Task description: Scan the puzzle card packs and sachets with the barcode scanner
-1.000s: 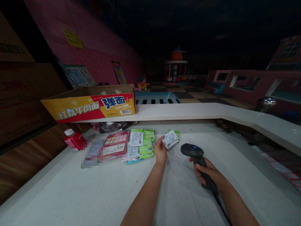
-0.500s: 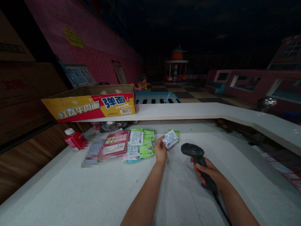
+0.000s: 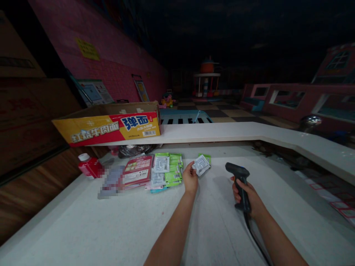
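Note:
My left hand (image 3: 190, 178) is closed on the edge of a silver-white sachet (image 3: 201, 166), pinched between thumb and fingers. Just behind that sachet a green packet (image 3: 206, 158) shows, partly covered by it. To the right, my right hand (image 3: 249, 195) wraps round the handle of a dark barcode scanner (image 3: 242, 184), its head raised above the counter and its cable running down toward me. Left of my left hand lie several green packets (image 3: 174, 170) with silver sachets (image 3: 161, 164) on top. Beside them is a stack of red packs (image 3: 138, 170).
A red bottle with a white cap (image 3: 90, 166) stands at the left of the white counter (image 3: 133, 229), near a blurred-out item (image 3: 111, 181). Along the back runs a raised white ledge (image 3: 222, 132), carrying an open cardboard noodle box (image 3: 111, 125). Brown cartons (image 3: 30, 114) are stacked at far left.
My right hand has shifted the scanner a little right and turned it more upright, its head farther from the sachet. The left hand stays nearly in place, still pinching the sachet.

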A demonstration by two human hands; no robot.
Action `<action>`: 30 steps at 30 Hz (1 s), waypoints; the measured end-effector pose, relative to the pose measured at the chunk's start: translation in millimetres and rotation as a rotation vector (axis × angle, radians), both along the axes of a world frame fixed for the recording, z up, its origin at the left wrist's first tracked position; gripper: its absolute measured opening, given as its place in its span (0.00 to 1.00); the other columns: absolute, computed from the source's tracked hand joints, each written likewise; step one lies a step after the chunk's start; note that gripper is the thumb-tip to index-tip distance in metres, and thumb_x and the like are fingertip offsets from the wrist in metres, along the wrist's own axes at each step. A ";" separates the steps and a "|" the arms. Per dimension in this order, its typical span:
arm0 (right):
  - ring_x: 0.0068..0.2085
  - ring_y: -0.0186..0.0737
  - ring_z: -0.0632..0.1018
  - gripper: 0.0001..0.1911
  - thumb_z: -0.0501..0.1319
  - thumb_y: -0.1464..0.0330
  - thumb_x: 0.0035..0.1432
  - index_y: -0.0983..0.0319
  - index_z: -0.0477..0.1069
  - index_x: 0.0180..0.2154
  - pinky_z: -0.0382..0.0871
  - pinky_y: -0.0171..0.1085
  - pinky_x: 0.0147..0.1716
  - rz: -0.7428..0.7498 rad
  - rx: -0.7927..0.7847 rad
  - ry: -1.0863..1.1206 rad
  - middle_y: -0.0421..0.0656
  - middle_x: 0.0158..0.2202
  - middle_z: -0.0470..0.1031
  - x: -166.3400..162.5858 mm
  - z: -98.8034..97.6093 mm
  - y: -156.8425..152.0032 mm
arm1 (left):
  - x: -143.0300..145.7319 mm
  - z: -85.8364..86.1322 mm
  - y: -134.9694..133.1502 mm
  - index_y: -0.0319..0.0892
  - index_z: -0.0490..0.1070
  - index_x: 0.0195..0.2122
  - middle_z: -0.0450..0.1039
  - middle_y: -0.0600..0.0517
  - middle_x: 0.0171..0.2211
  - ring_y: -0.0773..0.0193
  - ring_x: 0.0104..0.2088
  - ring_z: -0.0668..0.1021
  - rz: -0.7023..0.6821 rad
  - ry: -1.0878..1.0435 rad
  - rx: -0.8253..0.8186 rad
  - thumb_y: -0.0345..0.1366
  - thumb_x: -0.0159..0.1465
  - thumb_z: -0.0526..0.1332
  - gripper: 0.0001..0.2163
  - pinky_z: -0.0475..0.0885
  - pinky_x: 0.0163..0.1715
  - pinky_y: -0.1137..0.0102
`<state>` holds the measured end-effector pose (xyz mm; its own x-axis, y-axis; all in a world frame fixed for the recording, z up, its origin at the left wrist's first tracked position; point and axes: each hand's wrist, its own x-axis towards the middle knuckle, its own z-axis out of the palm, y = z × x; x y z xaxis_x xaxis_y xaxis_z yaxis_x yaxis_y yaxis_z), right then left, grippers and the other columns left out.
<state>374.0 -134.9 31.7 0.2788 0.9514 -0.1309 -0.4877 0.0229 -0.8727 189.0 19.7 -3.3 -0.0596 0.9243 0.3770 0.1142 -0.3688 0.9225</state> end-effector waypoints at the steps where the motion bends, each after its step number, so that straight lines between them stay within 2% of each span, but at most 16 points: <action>1: 0.16 0.29 0.66 0.20 0.71 0.56 0.50 0.61 0.70 0.40 0.60 0.29 0.14 -0.006 -0.010 0.004 0.34 0.20 0.67 0.5 -0.6 0.3 | 0.1 -0.1 -0.8 0.40 0.77 0.47 0.78 0.47 0.39 0.62 0.36 0.78 0.008 -0.001 0.010 0.25 0.55 0.57 0.19 0.74 0.41 0.64; 5: 0.16 0.29 0.66 0.21 0.72 0.56 0.49 0.60 0.70 0.40 0.60 0.29 0.14 -0.015 -0.012 0.018 0.34 0.20 0.67 0.2 -1.8 -0.2 | -4.5 2.9 -5.8 0.40 0.80 0.39 0.79 0.46 0.38 0.59 0.41 0.79 0.036 -0.004 0.065 0.25 0.56 0.56 0.15 0.73 0.46 0.61; 8: 0.16 0.29 0.66 0.22 0.72 0.56 0.48 0.61 0.70 0.39 0.59 0.29 0.13 -0.036 -0.009 0.034 0.34 0.19 0.67 -1.1 -1.8 -0.5 | -16.9 11.9 -9.8 0.41 0.80 0.38 0.79 0.46 0.38 0.58 0.42 0.79 0.078 -0.009 0.074 0.26 0.57 0.56 0.15 0.73 0.47 0.60; 13: 0.16 0.29 0.66 0.22 0.72 0.56 0.48 0.61 0.71 0.39 0.60 0.29 0.13 -0.049 -0.026 0.037 0.34 0.19 0.67 -3.1 -1.6 -0.6 | -57.8 35.9 -11.1 0.42 0.80 0.42 0.78 0.45 0.42 0.58 0.45 0.78 0.259 0.068 0.138 0.31 0.60 0.57 0.14 0.72 0.50 0.61; 16: 0.16 0.29 0.66 0.21 0.72 0.57 0.48 0.61 0.71 0.39 0.60 0.29 0.13 -0.042 -0.021 0.026 0.34 0.19 0.67 -2.6 -3.1 -0.9 | -88.1 44.8 -6.6 0.41 0.79 0.45 0.76 0.44 0.44 0.56 0.46 0.77 0.371 0.162 0.175 0.33 0.61 0.56 0.15 0.72 0.51 0.61; 19: 0.16 0.29 0.66 0.20 0.71 0.57 0.50 0.61 0.71 0.40 0.60 0.29 0.13 -0.028 -0.004 0.022 0.34 0.20 0.68 -0.4 -6.2 -1.0 | -114.2 47.6 -1.3 0.39 0.78 0.46 0.75 0.41 0.45 0.54 0.47 0.76 0.457 0.279 0.149 0.32 0.61 0.55 0.16 0.71 0.51 0.60; 22: 0.17 0.30 0.67 0.20 0.71 0.57 0.51 0.61 0.70 0.40 0.61 0.30 0.14 -0.010 -0.002 0.020 0.34 0.20 0.68 1.9 -8.9 -0.7 | -130.2 50.7 -2.5 0.36 0.78 0.46 0.75 0.38 0.44 0.51 0.48 0.76 0.478 0.480 0.113 0.30 0.61 0.54 0.16 0.70 0.52 0.57; 24: 0.17 0.30 0.67 0.20 0.71 0.57 0.51 0.61 0.70 0.40 0.61 0.30 0.14 -0.004 -0.005 0.017 0.34 0.20 0.67 2.7 -9.6 -0.6 | -133.5 54.9 -9.0 0.35 0.76 0.48 0.74 0.37 0.45 0.48 0.50 0.74 0.516 0.631 0.088 0.30 0.61 0.54 0.17 0.68 0.53 0.54; 28: 0.17 0.31 0.67 0.20 0.71 0.57 0.50 0.61 0.70 0.40 0.61 0.30 0.14 -0.002 -0.003 0.018 0.34 0.20 0.67 2.4 -8.6 -1.1 | -127.2 63.6 -25.6 0.36 0.70 0.56 0.65 0.33 0.57 0.43 0.57 0.68 0.670 0.830 0.104 0.33 0.63 0.56 0.20 0.62 0.57 0.48; 30: 0.17 0.31 0.67 0.20 0.71 0.57 0.50 0.61 0.71 0.40 0.61 0.30 0.14 0.002 -0.002 0.025 0.35 0.20 0.67 1.9 -7.7 -1.5 | -122.1 64.1 -28.8 0.37 0.71 0.55 0.63 0.34 0.60 0.43 0.61 0.65 0.595 0.914 0.149 0.33 0.64 0.56 0.19 0.60 0.59 0.50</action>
